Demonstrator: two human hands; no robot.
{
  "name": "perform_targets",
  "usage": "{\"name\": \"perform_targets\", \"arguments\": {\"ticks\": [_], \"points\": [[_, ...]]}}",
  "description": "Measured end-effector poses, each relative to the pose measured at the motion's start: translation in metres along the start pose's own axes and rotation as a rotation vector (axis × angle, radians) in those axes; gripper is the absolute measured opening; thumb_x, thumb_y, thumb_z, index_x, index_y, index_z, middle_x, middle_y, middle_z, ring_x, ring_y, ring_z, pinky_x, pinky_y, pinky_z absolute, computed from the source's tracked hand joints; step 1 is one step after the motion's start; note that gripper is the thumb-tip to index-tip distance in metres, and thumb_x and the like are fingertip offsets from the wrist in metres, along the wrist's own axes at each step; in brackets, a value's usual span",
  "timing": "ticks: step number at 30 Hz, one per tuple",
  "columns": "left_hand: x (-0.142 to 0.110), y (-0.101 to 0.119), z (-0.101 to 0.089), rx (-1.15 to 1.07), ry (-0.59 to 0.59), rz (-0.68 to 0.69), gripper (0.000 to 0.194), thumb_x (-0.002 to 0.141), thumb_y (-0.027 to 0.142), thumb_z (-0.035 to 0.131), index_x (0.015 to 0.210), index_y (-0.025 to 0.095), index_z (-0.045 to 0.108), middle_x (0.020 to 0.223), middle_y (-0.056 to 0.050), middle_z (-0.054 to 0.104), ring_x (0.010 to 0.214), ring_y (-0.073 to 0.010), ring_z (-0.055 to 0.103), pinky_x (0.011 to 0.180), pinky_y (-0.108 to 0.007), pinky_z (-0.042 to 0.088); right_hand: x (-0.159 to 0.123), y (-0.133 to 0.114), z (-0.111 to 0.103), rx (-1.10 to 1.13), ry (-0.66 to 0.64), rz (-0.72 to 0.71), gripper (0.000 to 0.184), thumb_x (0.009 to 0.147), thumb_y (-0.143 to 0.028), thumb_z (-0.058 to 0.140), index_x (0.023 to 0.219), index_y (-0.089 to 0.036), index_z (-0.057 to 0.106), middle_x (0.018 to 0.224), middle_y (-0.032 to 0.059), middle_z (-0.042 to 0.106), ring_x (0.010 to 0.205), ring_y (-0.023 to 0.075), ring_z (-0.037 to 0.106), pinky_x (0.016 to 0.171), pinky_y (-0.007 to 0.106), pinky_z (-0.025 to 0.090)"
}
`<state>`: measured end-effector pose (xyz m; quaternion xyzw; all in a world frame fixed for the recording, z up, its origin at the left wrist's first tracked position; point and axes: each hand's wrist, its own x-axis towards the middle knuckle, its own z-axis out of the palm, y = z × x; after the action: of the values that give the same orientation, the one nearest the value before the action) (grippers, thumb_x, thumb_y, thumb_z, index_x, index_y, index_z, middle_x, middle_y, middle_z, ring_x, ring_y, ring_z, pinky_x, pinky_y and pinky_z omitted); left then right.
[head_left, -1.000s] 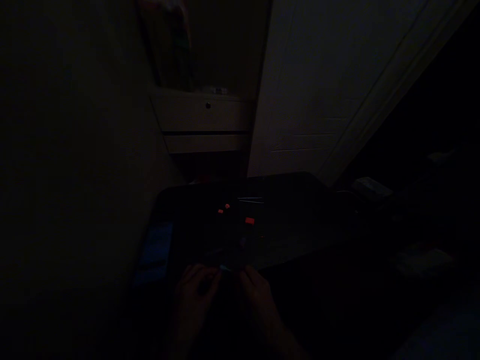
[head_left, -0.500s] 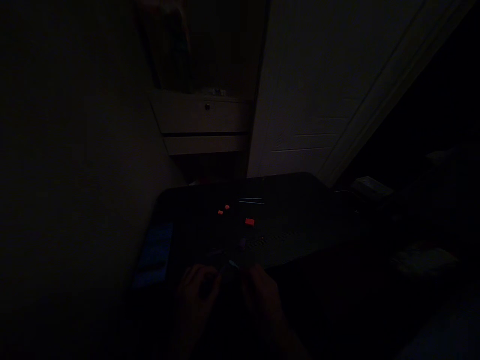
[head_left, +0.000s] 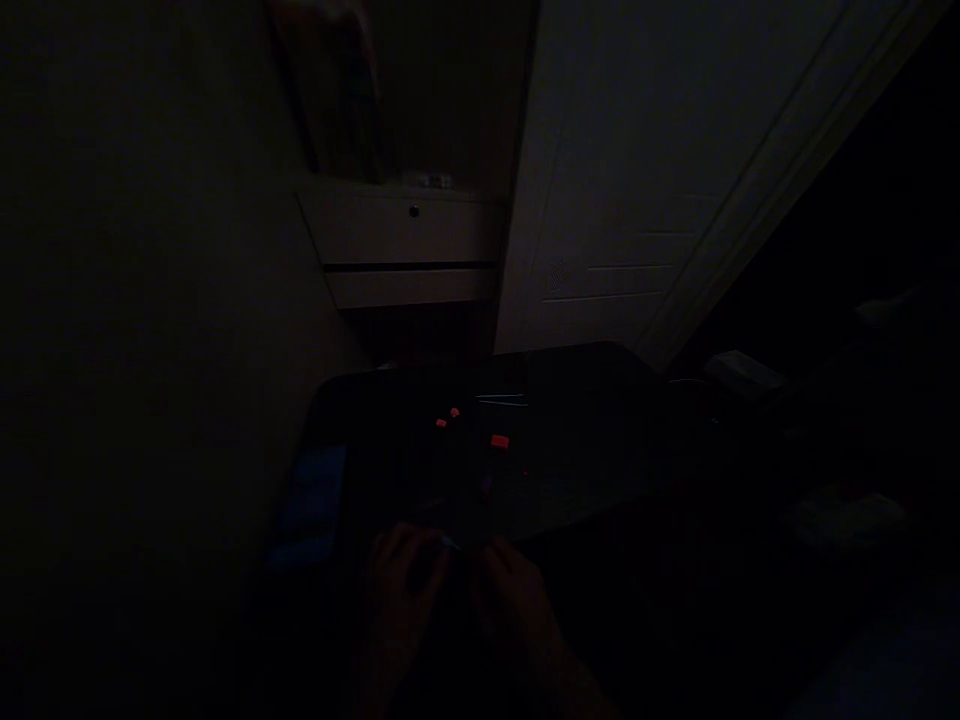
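Note:
The room is very dark. My left hand (head_left: 401,590) and my right hand (head_left: 514,595) are close together at the near edge of a dark table (head_left: 600,440). Both have curled fingers pinched toward a small pale thing (head_left: 450,543) between them, too dim to name. Farther back on the table lie a red block (head_left: 499,442) and two smaller red pieces (head_left: 448,418). A thin metal tool (head_left: 501,401) lies behind them.
A blue object (head_left: 311,500) sits at the table's left edge. Behind the table are a pale drawer unit with a knob (head_left: 414,212) and a white door (head_left: 637,180). A wall runs along the left. Dim boxes (head_left: 742,372) lie at right.
Both hands shifted slightly and drew closer together; the pale thing between them moved a little. The red pieces on the table stayed in place.

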<state>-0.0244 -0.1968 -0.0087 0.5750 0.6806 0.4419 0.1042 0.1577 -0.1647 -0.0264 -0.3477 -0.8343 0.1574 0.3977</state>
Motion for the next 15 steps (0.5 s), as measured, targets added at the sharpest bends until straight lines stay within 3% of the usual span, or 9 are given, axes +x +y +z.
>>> {"name": "perform_targets", "arguments": {"ticks": [6,15], "points": [[0.0003,-0.0023,0.0023,-0.007,-0.003,0.001,0.021,0.098,0.042,0.068,0.091,0.028,0.081,0.094,-0.004,0.081,0.092,-0.0284,0.076,0.084,-0.043,0.062,-0.0016,0.0037,0.0028,-0.035,-0.008,-0.005,0.033,0.093,-0.001,0.051,0.111,-0.023,0.068,0.092,0.0058,0.073,0.072,0.0202,0.073,0.063,0.028,0.060],[0.0002,-0.0004,0.0028,-0.013,0.006,-0.014,0.021,0.097,0.042,0.068,0.087,0.028,0.080,0.091,-0.004,0.080,0.090,-0.0290,0.077,0.082,-0.044,0.062,-0.0021,0.0075,0.0061,-0.089,0.047,-0.011,0.036,0.091,0.003,0.051,0.111,-0.021,0.068,0.087,0.0054,0.072,0.068,0.0204,0.072,0.058,0.027,0.057]]}}
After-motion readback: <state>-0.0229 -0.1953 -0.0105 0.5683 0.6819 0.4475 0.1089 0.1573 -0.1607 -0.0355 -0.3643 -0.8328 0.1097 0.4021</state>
